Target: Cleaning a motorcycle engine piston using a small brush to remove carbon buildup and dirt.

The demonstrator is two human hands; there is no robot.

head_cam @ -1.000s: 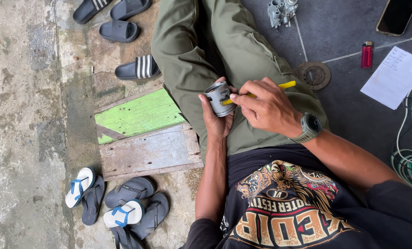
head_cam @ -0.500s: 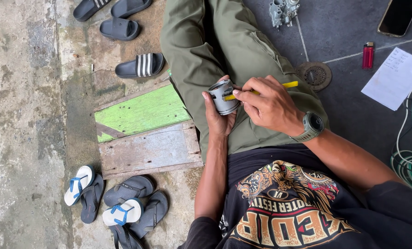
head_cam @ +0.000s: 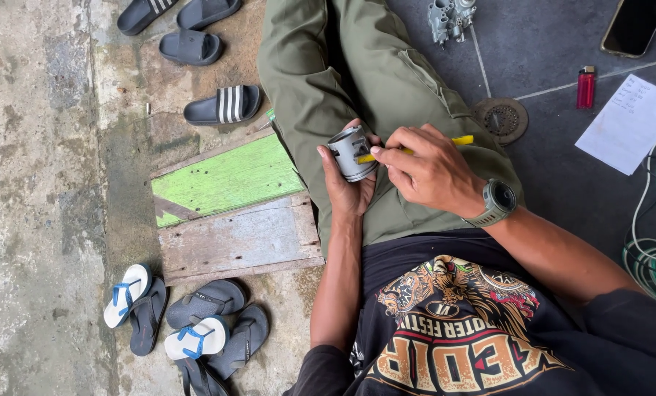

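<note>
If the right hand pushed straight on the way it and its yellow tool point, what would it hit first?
The right hand points its yellow tool at the grey piston cupped in the left hand. The tip already seems to touch the piston, so that comes first, then probably the left palm behind it.

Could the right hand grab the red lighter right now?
Probably not yet: the right hand is holding a yellow-handled tool against the piston. The red lighter lies unblocked on the floor.

Home repair spot: tiled floor [head_cam: 563, 169], carb part [head_cam: 449, 18], sandals [head_cam: 221, 104].
</note>
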